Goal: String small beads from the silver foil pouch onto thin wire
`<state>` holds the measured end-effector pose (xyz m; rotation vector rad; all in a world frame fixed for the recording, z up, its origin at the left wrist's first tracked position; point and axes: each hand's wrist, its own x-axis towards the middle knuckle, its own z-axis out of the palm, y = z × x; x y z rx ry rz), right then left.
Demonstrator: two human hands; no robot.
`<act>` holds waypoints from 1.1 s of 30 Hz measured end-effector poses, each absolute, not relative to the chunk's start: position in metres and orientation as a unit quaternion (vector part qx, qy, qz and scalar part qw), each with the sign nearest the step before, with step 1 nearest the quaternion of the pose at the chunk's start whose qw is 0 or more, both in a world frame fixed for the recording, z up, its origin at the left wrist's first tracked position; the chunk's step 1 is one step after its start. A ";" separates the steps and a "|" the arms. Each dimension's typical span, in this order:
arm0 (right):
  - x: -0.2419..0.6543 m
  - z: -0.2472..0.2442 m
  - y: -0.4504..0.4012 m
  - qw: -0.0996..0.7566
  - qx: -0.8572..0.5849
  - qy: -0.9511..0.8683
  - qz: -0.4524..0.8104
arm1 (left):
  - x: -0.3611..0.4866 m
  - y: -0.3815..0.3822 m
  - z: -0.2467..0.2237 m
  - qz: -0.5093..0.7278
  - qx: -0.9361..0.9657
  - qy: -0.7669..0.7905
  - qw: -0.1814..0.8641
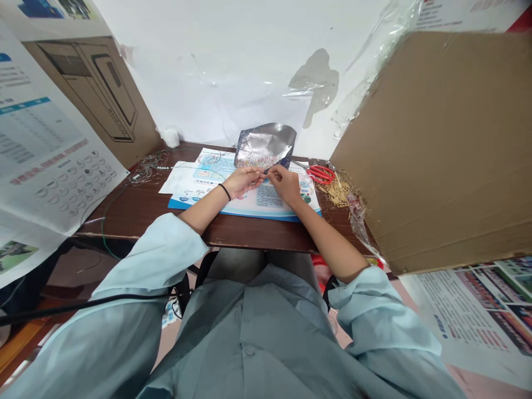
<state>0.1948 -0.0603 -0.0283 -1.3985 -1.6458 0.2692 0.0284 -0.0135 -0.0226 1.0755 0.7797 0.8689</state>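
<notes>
My left hand (242, 182), with a black band at the wrist, meets my right hand (285, 185) fingertip to fingertip over the table. Both are closed in a pinch; whatever lies between the fingertips is too small to make out. Just behind them stands an open silver foil bag (266, 142) with many tiny coloured beads (254, 162) inside. A thin thread (193, 168) runs leftward from near my left hand, with a few pale beads on it. Printed sheets (233, 206) with a blue edge lie beneath both hands.
Red-handled scissors (321, 174) lie right of the bag, beside a heap of thin golden sticks (337, 192). Tangled clear thread (148, 168) sits at the left. Cardboard panels (449, 149) flank the dark wooden table (266, 233); a green thread (103, 227) hangs over its front edge.
</notes>
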 end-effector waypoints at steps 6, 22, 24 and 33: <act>0.194 -0.026 -0.061 0.451 -0.552 -0.695 0.086 | 0.029 -0.016 -0.019 0.383 0.484 0.358 0.701; 0.192 -0.028 -0.060 0.435 -0.552 -0.704 0.099 | 0.030 -0.016 -0.022 0.382 0.488 0.358 0.698; 0.192 -0.028 -0.060 0.434 -0.554 -0.704 0.099 | 0.031 -0.017 -0.021 0.385 0.489 0.362 0.694; 0.192 -0.029 -0.061 0.435 -0.550 -0.706 0.098 | 0.031 -0.017 -0.022 0.380 0.497 0.359 0.692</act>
